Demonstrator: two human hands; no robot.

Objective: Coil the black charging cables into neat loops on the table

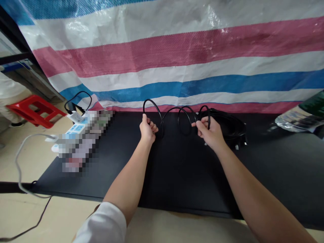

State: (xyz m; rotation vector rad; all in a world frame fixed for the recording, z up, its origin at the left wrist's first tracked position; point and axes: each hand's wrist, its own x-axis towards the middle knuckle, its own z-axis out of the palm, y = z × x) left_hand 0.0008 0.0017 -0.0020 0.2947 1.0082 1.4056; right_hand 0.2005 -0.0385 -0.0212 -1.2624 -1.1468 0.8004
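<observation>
A black cable [173, 109] runs in loose loops between my two hands, over the middle of the black table [169, 175]. My left hand [148, 130] is closed on one part of it, with a loop arching up above the thumb. Farther right, my right hand [209, 132] pinches another part between thumb and fingers, and a small loop rises over its knuckles. Just behind and beside my right hand lies a coiled bundle of black cable [229, 123] with small silvery ends. My right hand covers part of that bundle.
At the table's left end lies a white power strip [76, 128] with plugs in it, beside a blurred-out patch. A clear bottle with a green label [296, 116] lies at the right. A striped plastic sheet [177, 57] hangs behind. A red stool [36, 111] and a person stand at the far left.
</observation>
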